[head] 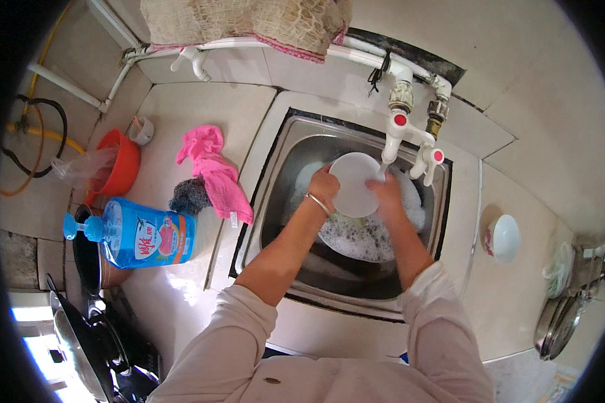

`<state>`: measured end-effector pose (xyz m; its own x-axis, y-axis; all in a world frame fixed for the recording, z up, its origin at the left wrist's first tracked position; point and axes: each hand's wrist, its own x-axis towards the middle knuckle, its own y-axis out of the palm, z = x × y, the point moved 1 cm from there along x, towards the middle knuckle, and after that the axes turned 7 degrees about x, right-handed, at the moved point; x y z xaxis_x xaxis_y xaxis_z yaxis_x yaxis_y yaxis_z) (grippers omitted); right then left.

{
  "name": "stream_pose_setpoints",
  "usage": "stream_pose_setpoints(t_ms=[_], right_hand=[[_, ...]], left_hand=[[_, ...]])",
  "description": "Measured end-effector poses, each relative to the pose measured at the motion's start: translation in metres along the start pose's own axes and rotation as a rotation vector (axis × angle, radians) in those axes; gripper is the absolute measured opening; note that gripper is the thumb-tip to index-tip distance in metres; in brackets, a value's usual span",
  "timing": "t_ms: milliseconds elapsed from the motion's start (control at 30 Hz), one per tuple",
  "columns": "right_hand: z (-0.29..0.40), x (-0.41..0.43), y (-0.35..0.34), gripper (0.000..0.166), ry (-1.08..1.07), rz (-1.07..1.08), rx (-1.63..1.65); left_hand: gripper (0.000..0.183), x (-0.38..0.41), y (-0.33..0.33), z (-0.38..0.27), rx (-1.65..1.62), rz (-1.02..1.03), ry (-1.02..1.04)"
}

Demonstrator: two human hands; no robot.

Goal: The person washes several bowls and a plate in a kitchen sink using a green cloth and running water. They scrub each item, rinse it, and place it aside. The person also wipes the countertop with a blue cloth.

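Over the stainless steel sink (333,284), a round white dish (355,184) is held up under the tap. My left hand (324,187), with a bangle at the wrist, grips the dish's left edge. At the right edge is my right hand (387,195), slightly blurred, its thumb over the rim. Water runs from the white plastic tap (393,143) beside the right hand. Beneath the dish, white suds (368,244) cover much of what lies in the sink, so the pieces below are partly hidden.
Left of the sink lie a pink cloth (222,186), a dark scouring pad (189,196) and a blue dish-soap pump bottle (148,234). Behind them stand a red plastic basin (123,163) and a small white cup (141,131). A bowl (504,239) sits right; a second tap (426,161) overhangs the sink.
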<state>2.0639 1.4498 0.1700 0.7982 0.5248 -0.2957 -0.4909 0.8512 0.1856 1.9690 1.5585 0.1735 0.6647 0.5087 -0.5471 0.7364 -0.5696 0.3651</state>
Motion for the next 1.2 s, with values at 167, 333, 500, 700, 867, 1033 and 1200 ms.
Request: stream_pose_setpoints(t_ms=[167, 333, 500, 700, 867, 1033, 1200], right_hand=[[-0.033, -0.024, 0.005, 0.048, -0.021, -0.257, 0.288], [0.028, -0.029, -0.012, 0.05, 0.273, 0.063, -0.03], [-0.028, -0.014, -0.037, 0.044, 0.014, -0.183, 0.093], [-0.003, -0.051, -0.006, 0.048, 0.28, -0.187, 0.294], [0.003, -0.042, -0.02, 0.049, 0.452, 0.089, 0.385], [-0.032, -0.022, -0.039, 0.045, 0.398, 0.167, 0.464], [-0.018, -0.039, -0.023, 0.027, 0.56, 0.08, 0.285]], left_hand=[[0.042, 0.012, 0.006, 0.066, -0.198, -0.159, -0.079], [0.05, -0.008, -0.005, 0.031, -0.257, 0.016, 0.047], [0.054, -0.017, 0.039, 0.035, -0.097, -0.135, 0.404], [0.035, -0.031, 0.031, 0.018, 0.213, -0.006, 0.474], [0.057, 0.007, 0.015, -0.01, 0.165, 0.553, 0.006], [0.058, 0.005, 0.023, 0.021, -0.264, 0.606, -0.217], [0.049, -0.001, 0.017, 0.049, -0.492, 0.262, -0.072]])
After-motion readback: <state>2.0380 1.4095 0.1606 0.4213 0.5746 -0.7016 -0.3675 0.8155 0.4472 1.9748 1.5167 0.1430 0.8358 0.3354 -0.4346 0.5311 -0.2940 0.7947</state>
